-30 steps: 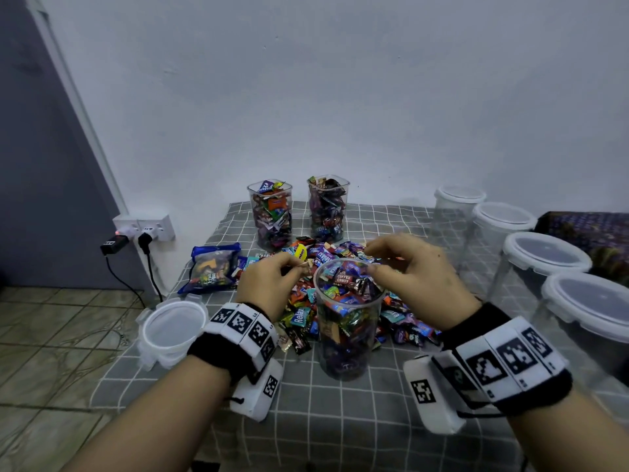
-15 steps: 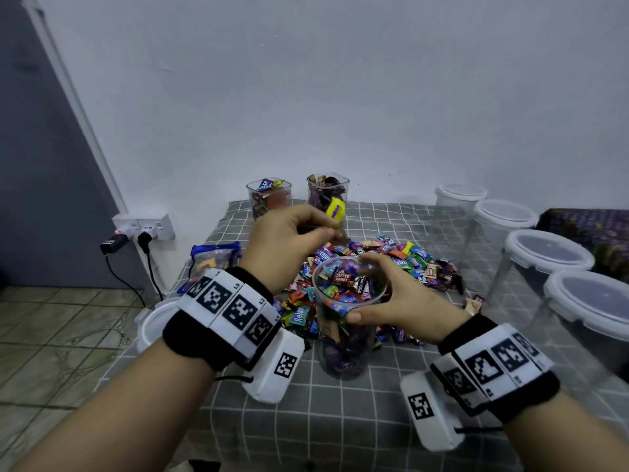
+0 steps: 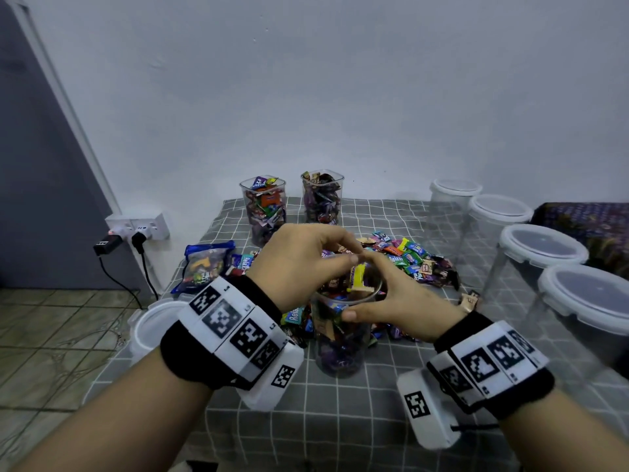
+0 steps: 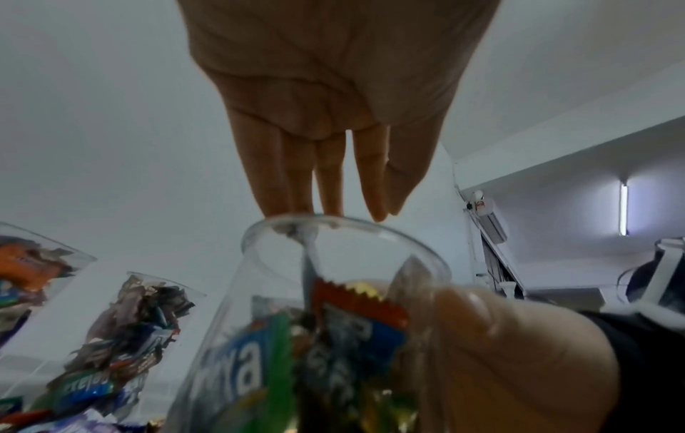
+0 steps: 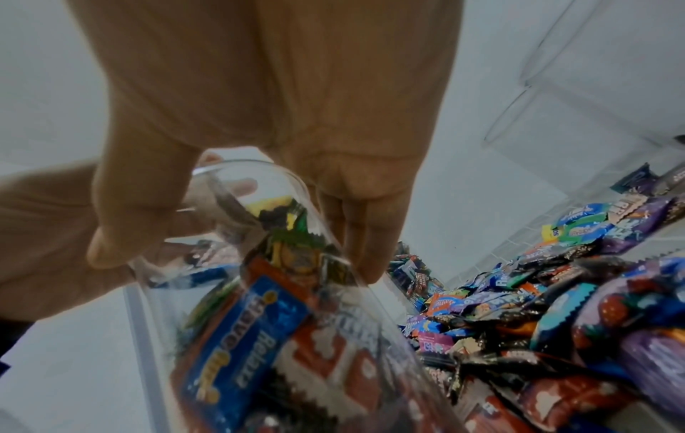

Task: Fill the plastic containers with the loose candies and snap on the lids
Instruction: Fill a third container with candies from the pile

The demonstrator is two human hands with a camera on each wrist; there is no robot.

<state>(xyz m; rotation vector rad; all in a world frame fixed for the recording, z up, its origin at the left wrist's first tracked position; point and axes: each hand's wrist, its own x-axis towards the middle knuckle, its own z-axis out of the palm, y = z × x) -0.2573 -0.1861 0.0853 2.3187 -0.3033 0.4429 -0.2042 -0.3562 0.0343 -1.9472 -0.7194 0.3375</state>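
A clear plastic container (image 3: 340, 338), nearly full of wrapped candies, stands at the table's middle. My right hand (image 3: 381, 291) grips it near the rim, thumb on the near side and fingers round the far side. My left hand (image 3: 350, 255) hovers just over the mouth with its fingers straight and nothing between them in the left wrist view. A yellow candy (image 3: 359, 277) sits on top of the fill at the mouth. Behind the container the loose candy pile (image 3: 412, 262) spreads to the right. In the right wrist view the container (image 5: 278, 322) fills the foreground beside the pile (image 5: 556, 293).
Two filled, lidless containers (image 3: 263, 209) (image 3: 321, 199) stand at the back. Several lidded empty containers (image 3: 541, 247) line the right edge. A lid-topped container (image 3: 149, 332) sits off the left edge beside a blue candy bag (image 3: 207, 264). A grey checked cloth (image 3: 340, 420) covers the table.
My left hand brought a yellow candy from the pile up over the container, lowered it to the mouth and let it go. My right hand moved from above the mouth to grip the container's side.
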